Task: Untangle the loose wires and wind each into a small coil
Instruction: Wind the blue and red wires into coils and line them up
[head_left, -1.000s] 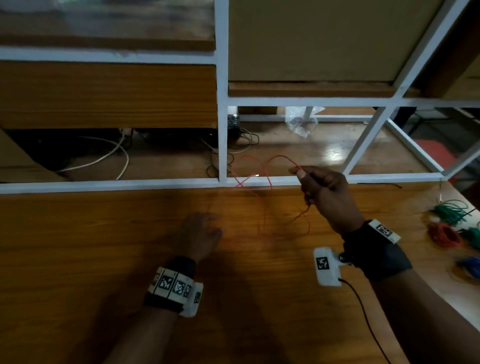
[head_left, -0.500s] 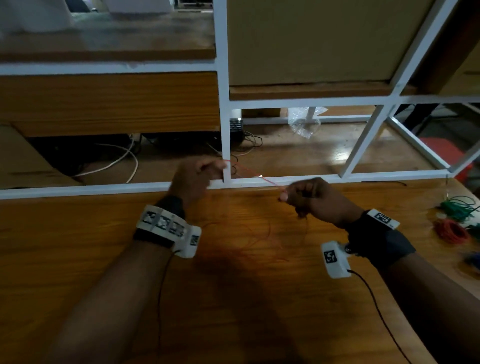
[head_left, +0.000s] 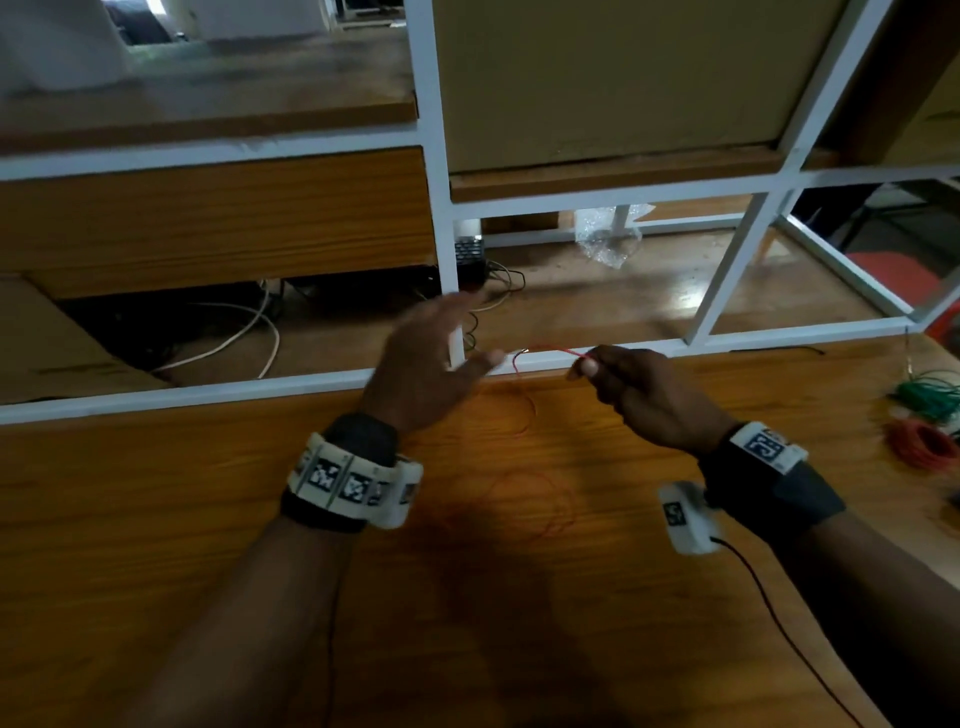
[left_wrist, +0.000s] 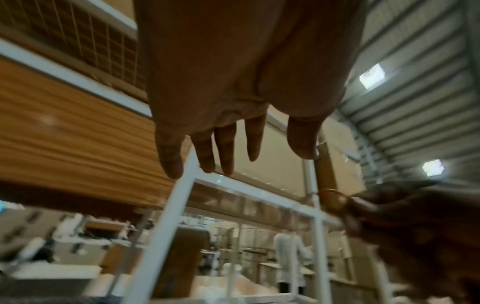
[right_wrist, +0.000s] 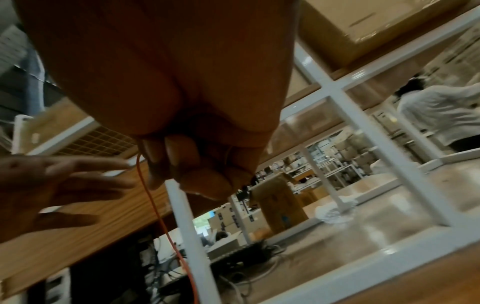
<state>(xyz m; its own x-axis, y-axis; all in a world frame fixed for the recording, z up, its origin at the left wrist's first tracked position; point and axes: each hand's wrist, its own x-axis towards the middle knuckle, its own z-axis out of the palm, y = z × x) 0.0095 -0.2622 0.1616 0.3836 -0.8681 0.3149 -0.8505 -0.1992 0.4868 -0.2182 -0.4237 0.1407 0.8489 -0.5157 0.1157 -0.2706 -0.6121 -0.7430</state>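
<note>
Red wire (head_left: 551, 351) pinched in right hand (head_left: 644, 395) fingers (right_wrist: 166, 162) (left hand (head_left: 423, 358) spread, beside).

Right hand (head_left: 644, 395) pinches thin red wire (head_left: 550, 351) above wooden worktop (head_left: 156, 519); left hand (head_left: 431, 364) spread, fingers (head_left: 457, 306) straight, blurred. Wire loops trail below. Green coil (head_left: 930, 395), red coil (head_left: 922, 441) far right.
</note>
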